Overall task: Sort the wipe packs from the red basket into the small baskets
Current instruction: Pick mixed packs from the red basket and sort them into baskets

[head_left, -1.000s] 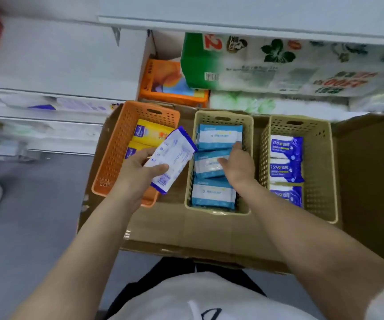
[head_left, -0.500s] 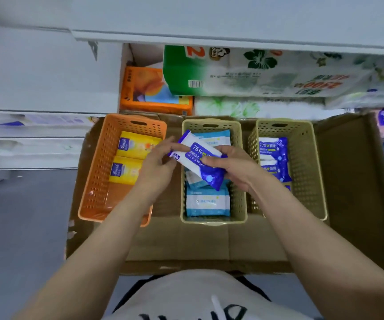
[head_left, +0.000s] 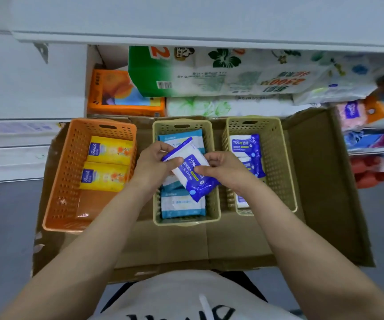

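Farthest left I have the orange basket (head_left: pixel 70 181), with two yellow packs (head_left: pixel 107 165) lying flat toward its far end and its near part bare. Next comes my left hand (head_left: pixel 154 165), fingers curled round the upper-left end of the blue pack (head_left: pixel 192 172), thumb pressed on its face. The pack hangs tilted in the air above the middle basket (head_left: pixel 186 221), which holds light-blue packs (head_left: pixel 181 203) laid in a row. My right hand (head_left: pixel 221 168) pinches the pack's right edge between thumb and fingers, so both hands grip it at once. Right of that stands the right basket (head_left: pixel 281 172), already carrying packs with the same "75%" print (head_left: pixel 244 144). All three baskets sit side by side in a cardboard tray (head_left: pixel 320 181). The red basket named in the task is out of view.

My judgement: this pack belongs in the right basket, and the risk is a mis-sort, since it hovers directly over the middle one. If both hands let go here, it lands among the light-blue packs. The hand-over is another weak point: the film looks slick, and a loose pinch could let it slide out. Dropped crooked, it might catch on a rim and rest half outside the basket.
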Motion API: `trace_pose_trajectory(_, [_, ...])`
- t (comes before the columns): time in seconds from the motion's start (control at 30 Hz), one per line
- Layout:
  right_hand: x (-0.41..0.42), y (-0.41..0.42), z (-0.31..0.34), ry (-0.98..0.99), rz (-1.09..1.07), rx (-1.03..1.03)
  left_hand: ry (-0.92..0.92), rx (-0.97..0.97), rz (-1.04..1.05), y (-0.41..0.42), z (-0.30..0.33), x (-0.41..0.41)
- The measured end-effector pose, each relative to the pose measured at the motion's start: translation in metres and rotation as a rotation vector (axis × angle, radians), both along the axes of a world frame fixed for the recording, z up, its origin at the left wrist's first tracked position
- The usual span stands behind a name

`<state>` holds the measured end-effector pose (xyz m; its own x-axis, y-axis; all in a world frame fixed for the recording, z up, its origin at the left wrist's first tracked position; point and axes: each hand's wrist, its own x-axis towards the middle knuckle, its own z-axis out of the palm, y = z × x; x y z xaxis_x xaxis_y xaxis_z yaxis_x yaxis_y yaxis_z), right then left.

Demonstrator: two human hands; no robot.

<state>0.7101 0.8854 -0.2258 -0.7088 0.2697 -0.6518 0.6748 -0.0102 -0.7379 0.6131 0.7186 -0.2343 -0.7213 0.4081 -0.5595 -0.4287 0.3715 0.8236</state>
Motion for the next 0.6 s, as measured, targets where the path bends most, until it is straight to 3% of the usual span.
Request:
trace_pose_trajectory(0.2, [0.021, 0.091, 0.004, 0.033, 0.008, 0.187, 0.048, 0.003, 0.054, 0.068, -0.008, 0.038])
trace_pose_trajectory(0.3, [0.031, 0.149, -0.006, -0.036, 0.061, 0.384, 0.099, -0.125, 0.006, 0.102, -0.019, 0.066])
trace_pose_trajectory(0.4, [0.027, 0.191, -0.024, -0.062, 0.224, 0.568, 0.123, -0.285, -0.089, 0.130, -0.032, 0.099])
trace_pose_trajectory(0.6, [-0.017, 0.214, -0.065, -0.064, 0.691, 0.771, 0.213, -0.362, 0.046, 0.146, -0.046, 0.129])
